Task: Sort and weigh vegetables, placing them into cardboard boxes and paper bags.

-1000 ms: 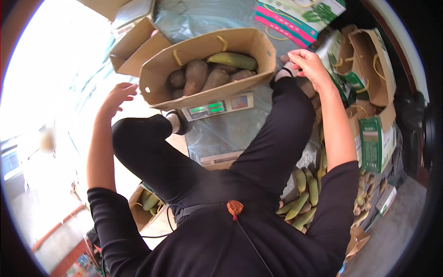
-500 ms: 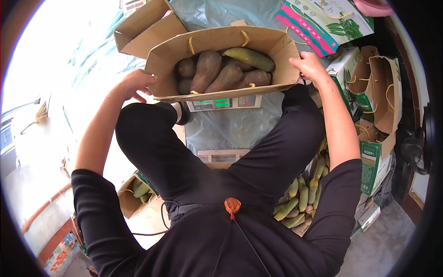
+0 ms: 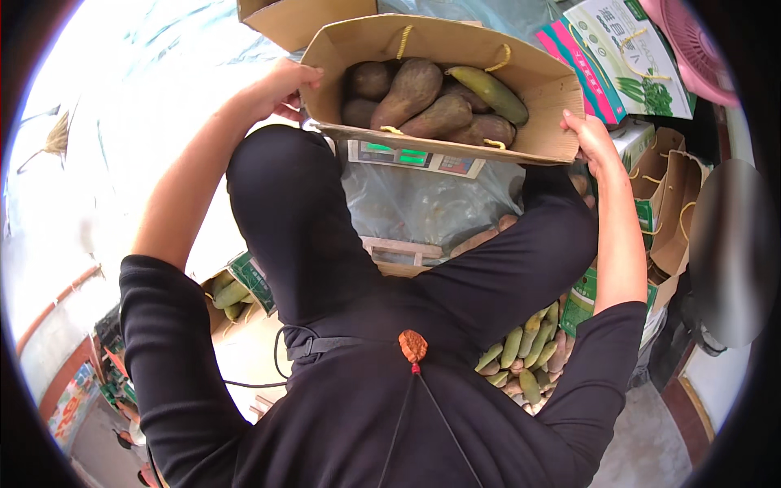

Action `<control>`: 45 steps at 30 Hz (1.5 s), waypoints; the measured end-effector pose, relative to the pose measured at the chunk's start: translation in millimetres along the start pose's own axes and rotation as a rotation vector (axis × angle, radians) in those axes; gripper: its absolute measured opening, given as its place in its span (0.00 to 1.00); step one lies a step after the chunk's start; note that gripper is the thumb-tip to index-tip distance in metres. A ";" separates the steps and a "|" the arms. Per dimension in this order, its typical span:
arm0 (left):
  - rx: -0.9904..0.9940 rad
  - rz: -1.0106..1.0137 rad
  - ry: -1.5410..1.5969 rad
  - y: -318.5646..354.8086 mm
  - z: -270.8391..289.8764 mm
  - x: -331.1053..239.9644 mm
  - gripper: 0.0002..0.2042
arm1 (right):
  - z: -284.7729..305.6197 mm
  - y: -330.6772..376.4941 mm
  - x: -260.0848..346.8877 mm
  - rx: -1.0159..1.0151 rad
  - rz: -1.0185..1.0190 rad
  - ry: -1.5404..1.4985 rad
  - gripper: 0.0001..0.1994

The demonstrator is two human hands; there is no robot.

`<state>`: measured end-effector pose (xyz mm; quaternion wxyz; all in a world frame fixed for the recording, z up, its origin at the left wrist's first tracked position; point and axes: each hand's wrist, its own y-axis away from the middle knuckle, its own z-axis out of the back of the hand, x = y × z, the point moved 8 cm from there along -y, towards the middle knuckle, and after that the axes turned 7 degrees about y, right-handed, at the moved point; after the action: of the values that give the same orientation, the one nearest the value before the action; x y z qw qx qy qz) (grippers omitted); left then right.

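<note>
And here's the box (image 3: 561,98), held between my two hands, its open top facing me! My left hand (image 3: 272,88) has the left end, thumb over the edge, fingers curled closed on the wall. Across on the other side, my right hand (image 3: 600,146) grips the right end, thumb on the near corner, the other fingers mostly hidden from view. Inside, brown vegetables (image 3: 415,93) lie piled together, and one long green vegetable (image 3: 492,93) rests at the right of the heap. Just below the near wall peeks the scale (image 3: 415,156), glowing green; whether the box touches it, I can't tell. More boxes (image 3: 674,211) stand off to my right, near a pink basket (image 3: 701,49).
</note>
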<state>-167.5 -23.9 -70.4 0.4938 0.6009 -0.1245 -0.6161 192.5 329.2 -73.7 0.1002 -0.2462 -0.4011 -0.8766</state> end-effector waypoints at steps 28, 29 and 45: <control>-0.670 0.132 0.535 160.5 267.5 306.6 0.19 | -297.1 141.3 340.8 0.350 0.548 0.327 0.13; -0.717 0.158 0.543 165.1 277.3 330.6 0.18 | -326.8 138.0 339.1 0.377 0.530 0.323 0.13; -1.374 0.403 -0.040 365.3 247.7 551.2 0.22 | -585.9 224.4 191.8 0.888 0.289 0.405 0.24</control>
<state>-98.1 -726.6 -76.7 0.8624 0.1082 0.1741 -0.4629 -94.2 -255.2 -155.1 0.3912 -0.0579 -0.6693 -0.6290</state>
